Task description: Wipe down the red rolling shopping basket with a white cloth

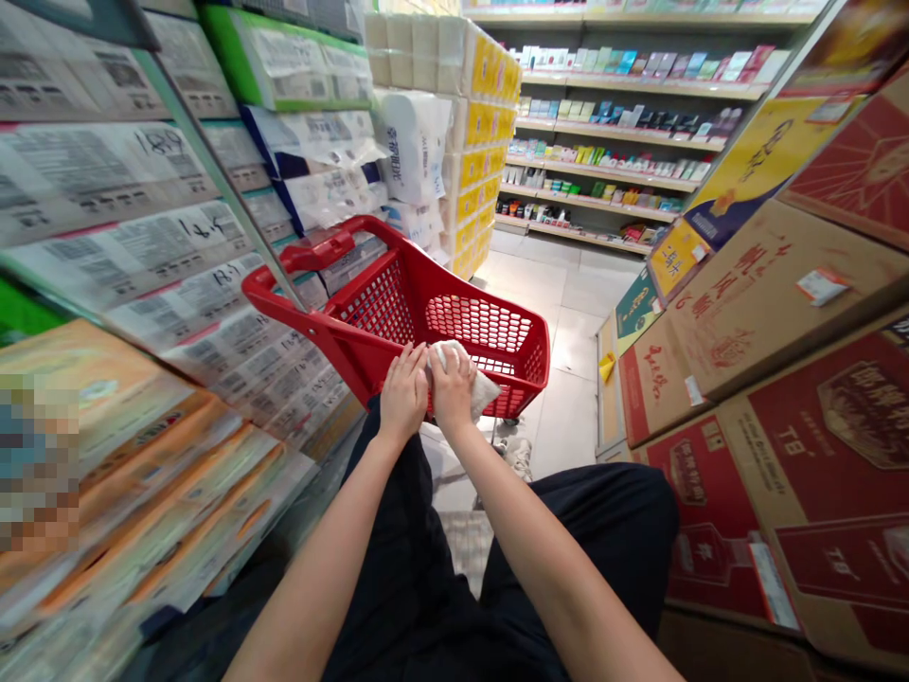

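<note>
Red plastic fills the middle of the head view: a mesh shopping basket [440,322] stands in the aisle with both hands at its near rim, the right hand [453,386] clenched around a white cloth [483,386] and the left hand [402,390] resting flat beside it, gripping nothing. Wiping well here probably means keeping the cloth bunched and pressed to the rim while the left hand steadies the basket between the stacked tissue packs [177,275] and cardboard cartons [774,313].

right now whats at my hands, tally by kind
red shopping basket: 1
white cloth, held on the basket's near rim: 1
hands on that rim: 2, left hand and right hand
total: 4
</note>
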Demonstrator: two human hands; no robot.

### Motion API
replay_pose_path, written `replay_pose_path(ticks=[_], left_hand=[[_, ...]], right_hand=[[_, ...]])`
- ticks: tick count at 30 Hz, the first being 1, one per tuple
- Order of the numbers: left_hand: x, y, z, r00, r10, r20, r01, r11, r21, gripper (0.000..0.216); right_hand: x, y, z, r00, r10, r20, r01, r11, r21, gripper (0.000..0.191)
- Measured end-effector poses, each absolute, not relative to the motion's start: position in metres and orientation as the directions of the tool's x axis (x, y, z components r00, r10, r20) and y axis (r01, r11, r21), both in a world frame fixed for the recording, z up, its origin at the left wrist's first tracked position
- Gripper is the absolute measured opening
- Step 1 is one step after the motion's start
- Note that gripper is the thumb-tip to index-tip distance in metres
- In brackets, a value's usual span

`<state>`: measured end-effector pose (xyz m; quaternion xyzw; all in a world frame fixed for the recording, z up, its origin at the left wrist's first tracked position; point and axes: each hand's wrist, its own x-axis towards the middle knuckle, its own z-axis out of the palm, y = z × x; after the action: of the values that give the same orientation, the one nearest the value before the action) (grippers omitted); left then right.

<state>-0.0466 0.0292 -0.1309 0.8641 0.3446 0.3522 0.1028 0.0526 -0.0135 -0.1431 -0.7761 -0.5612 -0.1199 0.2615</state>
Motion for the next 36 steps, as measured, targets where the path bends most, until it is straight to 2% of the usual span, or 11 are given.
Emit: replay_pose_path(ticks=[4, 7, 15, 22, 27, 31, 36], left_hand=[[-0.047, 0.029, -0.131, 0.523, 0.657, 0.543, 0.527, -0.75, 0.399, 0.051], [-0.048, 0.029, -0.131, 0.53, 0.651, 0.544, 0.524, -0.755, 0.394, 0.051], [-0.047, 0.031, -0.133, 0.522, 0.654, 0.547, 0.523, -0.752, 0.401, 0.052], [-0.046, 0.032, -0.135, 0.515, 0.65, 0.559, 0.522, -0.755, 0.397, 0.051], [-0.045, 0.032, -0.135, 0.519, 0.65, 0.555, 0.528, -0.754, 0.39, 0.05], [-0.046, 0.031, -0.133, 0.526, 0.654, 0.544, 0.538, -0.751, 0.383, 0.05], [-0.047, 0.03, -0.132, 0.527, 0.647, 0.551, 0.537, -0.756, 0.374, 0.049]], right_hand=[[0.088, -0.037, -0.158, 0.158, 0.799, 0.581, 0.987, -0.103, -0.127, 0.051], [0.129, -0.07, -0.174, 0.121, 0.769, 0.628, 0.992, -0.107, -0.061, 0.052], [0.209, -0.143, -0.19, 0.187, 0.744, 0.641, 0.982, -0.167, -0.092, 0.046], [0.168, -0.116, -0.174, 0.311, 0.691, 0.653, 0.949, -0.26, -0.177, 0.042], [0.094, -0.049, -0.15, 0.244, 0.767, 0.594, 0.969, -0.17, -0.179, 0.043], [0.065, -0.017, -0.141, 0.246, 0.775, 0.582, 0.966, -0.142, -0.218, 0.041], [0.094, -0.037, -0.155, 0.119, 0.774, 0.622, 0.991, -0.057, -0.119, 0.047]])
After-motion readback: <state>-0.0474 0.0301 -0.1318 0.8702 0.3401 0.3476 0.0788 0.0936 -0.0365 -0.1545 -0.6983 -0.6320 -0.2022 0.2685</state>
